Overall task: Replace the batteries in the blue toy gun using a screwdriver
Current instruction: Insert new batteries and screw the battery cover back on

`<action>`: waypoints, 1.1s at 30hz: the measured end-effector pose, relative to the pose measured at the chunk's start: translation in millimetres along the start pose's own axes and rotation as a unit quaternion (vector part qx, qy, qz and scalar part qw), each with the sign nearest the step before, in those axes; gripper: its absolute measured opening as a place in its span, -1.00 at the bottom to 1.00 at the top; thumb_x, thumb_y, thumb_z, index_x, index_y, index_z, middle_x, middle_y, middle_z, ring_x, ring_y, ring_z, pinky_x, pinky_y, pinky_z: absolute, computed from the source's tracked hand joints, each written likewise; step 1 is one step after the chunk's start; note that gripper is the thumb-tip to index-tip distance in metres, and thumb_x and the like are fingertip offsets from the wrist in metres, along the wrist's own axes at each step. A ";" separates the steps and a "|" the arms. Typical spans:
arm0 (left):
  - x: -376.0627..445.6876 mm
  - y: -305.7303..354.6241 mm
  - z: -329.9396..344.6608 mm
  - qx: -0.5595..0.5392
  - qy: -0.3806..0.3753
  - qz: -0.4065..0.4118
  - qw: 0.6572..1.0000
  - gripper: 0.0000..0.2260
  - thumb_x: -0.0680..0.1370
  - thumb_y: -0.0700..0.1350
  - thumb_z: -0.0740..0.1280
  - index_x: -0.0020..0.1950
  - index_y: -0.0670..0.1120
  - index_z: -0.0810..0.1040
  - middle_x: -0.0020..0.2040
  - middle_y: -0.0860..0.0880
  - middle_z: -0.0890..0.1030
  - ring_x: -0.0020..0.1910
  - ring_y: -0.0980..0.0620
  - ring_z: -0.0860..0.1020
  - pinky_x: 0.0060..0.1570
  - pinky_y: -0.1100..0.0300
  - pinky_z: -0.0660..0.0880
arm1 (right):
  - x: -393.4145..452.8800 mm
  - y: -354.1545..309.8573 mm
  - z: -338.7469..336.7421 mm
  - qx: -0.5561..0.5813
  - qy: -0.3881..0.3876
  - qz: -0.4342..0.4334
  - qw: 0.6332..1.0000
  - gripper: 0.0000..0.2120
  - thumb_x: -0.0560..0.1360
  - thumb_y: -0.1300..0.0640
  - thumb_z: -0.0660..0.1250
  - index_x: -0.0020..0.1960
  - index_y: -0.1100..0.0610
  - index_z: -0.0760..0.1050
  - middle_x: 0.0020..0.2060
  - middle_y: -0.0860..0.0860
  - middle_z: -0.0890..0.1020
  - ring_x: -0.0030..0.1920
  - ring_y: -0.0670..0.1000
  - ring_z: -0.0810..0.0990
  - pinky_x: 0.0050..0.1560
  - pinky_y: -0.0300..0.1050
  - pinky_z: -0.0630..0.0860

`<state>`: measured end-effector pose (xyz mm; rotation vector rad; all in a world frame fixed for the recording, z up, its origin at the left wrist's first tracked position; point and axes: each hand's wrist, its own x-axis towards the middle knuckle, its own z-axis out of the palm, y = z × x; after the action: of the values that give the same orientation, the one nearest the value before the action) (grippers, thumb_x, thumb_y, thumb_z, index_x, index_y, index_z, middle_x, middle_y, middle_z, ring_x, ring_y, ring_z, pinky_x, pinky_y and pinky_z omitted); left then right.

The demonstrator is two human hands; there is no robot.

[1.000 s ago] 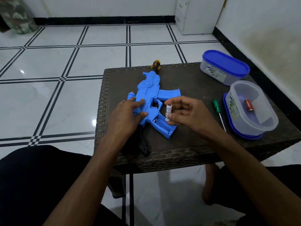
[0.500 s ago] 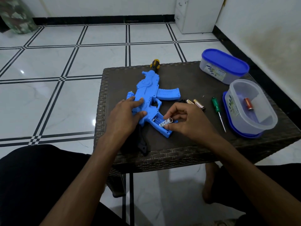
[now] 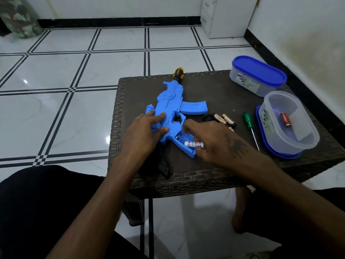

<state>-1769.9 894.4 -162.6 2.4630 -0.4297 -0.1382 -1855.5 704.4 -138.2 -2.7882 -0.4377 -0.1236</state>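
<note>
My right hand [image 3: 212,141] pinches a white battery [image 3: 194,144] over the open slot in the grip of the toy gun [image 3: 173,113]. My left hand [image 3: 147,131], fingers spread, presses the gun flat on the table [image 3: 214,94]. I should match the flat end to the spring and press evenly. Beyond the gun lie old batteries [image 3: 225,119], the screwdriver [image 3: 249,122], and two tubs [image 3: 287,124].

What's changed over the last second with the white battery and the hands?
The right hand brought the white battery down from upright above the gun and laid it flat at the open compartment in the grip, still holding it. As that hand came down, the old batteries behind it came into view. The left hand still presses on the gun; the screwdriver and tubs have not moved.
</note>
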 end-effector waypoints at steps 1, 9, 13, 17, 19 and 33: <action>0.2 -0.6 0.4 -0.002 -0.001 0.001 1.000 -0.53 0.52 0.05 0.38 0.42 0.13 0.40 0.51 0.05 0.30 0.48 -0.03 0.28 0.37 -0.07 0.33 | 0.8 -0.5 -0.5 0.010 0.003 0.007 1.000 -0.62 0.39 0.20 0.35 0.21 0.07 0.46 -0.20 0.05 0.60 -0.20 0.12 0.55 -0.18 0.04 0.51; 1.0 -1.9 1.6 0.003 0.003 0.003 1.000 -0.53 0.52 0.05 0.38 0.42 0.13 0.41 0.51 0.04 0.30 0.48 -0.04 0.28 0.37 -0.09 0.33 | 11.5 -2.3 -4.2 0.147 0.065 0.075 0.984 -0.71 0.39 0.21 0.49 0.09 0.05 0.62 -0.30 -0.05 0.64 -0.33 -0.12 0.62 -0.19 -0.23 0.57; 0.8 -1.5 1.4 0.008 0.005 0.007 1.000 -0.53 0.52 0.06 0.38 0.42 0.13 0.41 0.51 0.04 0.31 0.48 -0.03 0.28 0.37 -0.05 0.33 | 10.2 -1.2 11.4 0.124 0.073 0.074 0.987 -0.75 0.44 0.12 0.48 0.12 0.04 0.65 -0.18 -0.06 0.70 -0.15 -0.11 0.65 -0.05 -0.03 0.60; 1.3 -1.5 0.9 -0.004 0.009 0.007 1.000 -0.53 0.51 0.05 0.40 0.41 0.12 0.43 0.50 0.04 0.32 0.46 -0.03 0.31 0.36 -0.04 0.34 | 12.5 -2.0 14.7 0.082 0.037 0.020 0.996 -0.77 0.52 0.15 0.37 0.15 0.12 0.65 -0.04 0.05 0.68 0.00 0.06 0.59 0.03 0.01 0.51; 0.8 -1.1 0.9 -0.005 0.011 0.006 1.000 -0.53 0.51 0.05 0.40 0.41 0.11 0.43 0.49 0.04 0.33 0.46 -0.02 0.32 0.36 -0.03 0.34 | 17.5 -2.8 12.8 0.031 -0.004 -0.009 0.999 -0.75 0.57 0.16 0.27 0.19 0.14 0.63 0.02 0.10 0.65 0.04 0.13 0.57 0.04 0.06 0.48; -1.3 6.1 -2.2 -0.002 0.011 -0.013 1.000 -0.55 0.51 0.03 0.40 0.40 0.10 0.45 0.48 0.03 0.35 0.44 -0.03 0.34 0.35 -0.02 0.35 | 20.1 -8.4 -8.3 -0.087 -0.139 -0.013 0.986 -0.73 0.53 0.05 0.22 0.05 0.14 0.62 0.11 0.01 0.49 0.07 0.01 0.40 0.00 0.02 0.52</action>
<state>-1772.3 891.5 -157.2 2.4643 -0.3890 -0.1227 -1839.3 715.1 -125.2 -2.9831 -0.5539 0.2370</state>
